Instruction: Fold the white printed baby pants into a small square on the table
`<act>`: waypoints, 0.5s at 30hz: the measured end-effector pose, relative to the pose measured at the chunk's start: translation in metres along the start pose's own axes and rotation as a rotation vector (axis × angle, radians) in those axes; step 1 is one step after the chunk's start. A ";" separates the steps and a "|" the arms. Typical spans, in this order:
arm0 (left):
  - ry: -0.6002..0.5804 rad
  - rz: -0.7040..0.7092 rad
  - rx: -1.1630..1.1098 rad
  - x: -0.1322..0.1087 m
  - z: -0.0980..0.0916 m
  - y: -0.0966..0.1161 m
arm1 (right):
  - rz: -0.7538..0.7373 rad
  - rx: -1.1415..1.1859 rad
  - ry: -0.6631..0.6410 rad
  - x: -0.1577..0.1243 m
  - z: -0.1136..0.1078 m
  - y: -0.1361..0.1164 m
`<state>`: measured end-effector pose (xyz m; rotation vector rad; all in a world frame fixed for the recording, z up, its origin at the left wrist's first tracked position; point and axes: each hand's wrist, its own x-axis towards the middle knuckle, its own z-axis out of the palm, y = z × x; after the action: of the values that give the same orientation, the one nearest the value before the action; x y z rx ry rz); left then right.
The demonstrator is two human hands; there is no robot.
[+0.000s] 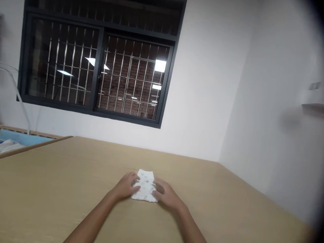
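Note:
A small white fabric piece [145, 185] with scattered grey-green prints lies flat on the tan surface, narrower at its far end. It looks like a folded garment or cloth, though its exact kind does not show. My left hand [126, 185] rests at its left edge, thumb and fingers apart and touching the fabric. At the opposite edge, my right hand [165, 193] is likewise open, with its thumb and fingertips on the fabric. Neither hand visibly grips it.
The broad tan tabletop [63, 189] reaches the white walls. At the far left is a wood-edged crib-like bed [37, 147] with blue lining [27, 138] and white cloth [10, 145]. A barred window [96, 71] is ahead; a shelf [314, 108] juts out at right.

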<state>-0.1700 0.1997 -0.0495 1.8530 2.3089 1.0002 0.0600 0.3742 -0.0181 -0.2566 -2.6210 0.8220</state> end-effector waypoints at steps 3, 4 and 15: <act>-0.123 0.065 -0.099 -0.003 -0.004 0.000 | 0.070 0.040 -0.125 -0.004 -0.001 -0.002; -0.158 0.082 -0.121 -0.004 -0.004 0.000 | 0.088 0.032 -0.161 -0.005 -0.001 -0.002; -0.122 0.166 -0.062 -0.004 0.005 0.001 | 0.034 0.015 -0.084 -0.003 0.013 -0.002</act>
<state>-0.1658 0.1987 -0.0539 2.0461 2.0620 0.9334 0.0577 0.3653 -0.0280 -0.2692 -2.6940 0.8816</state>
